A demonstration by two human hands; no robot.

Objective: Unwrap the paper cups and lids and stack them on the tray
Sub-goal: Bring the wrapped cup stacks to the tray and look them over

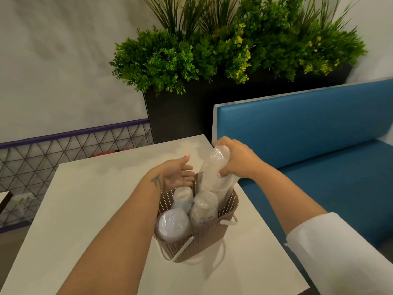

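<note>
Right hand [236, 159]: clamped round wrapped sleeve [214, 173], frame centre, tilted, lower end inside basket [204, 237], likely for lifting out. Left hand [177, 173]: fingers relaxed beside sleeve, apparently ready to steady. Three wrapped stacks [204, 206] inside basket on bench [85, 199]. Tray unseen.

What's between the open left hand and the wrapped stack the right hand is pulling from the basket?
Nothing: in the head view only bare table shows in the gap between the left hand and the wrapped stack, above the basket rim.

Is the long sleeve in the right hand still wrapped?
Wrapped: clear plastic still covers the long sleeve, gripped by the right hand above the basket.
</note>
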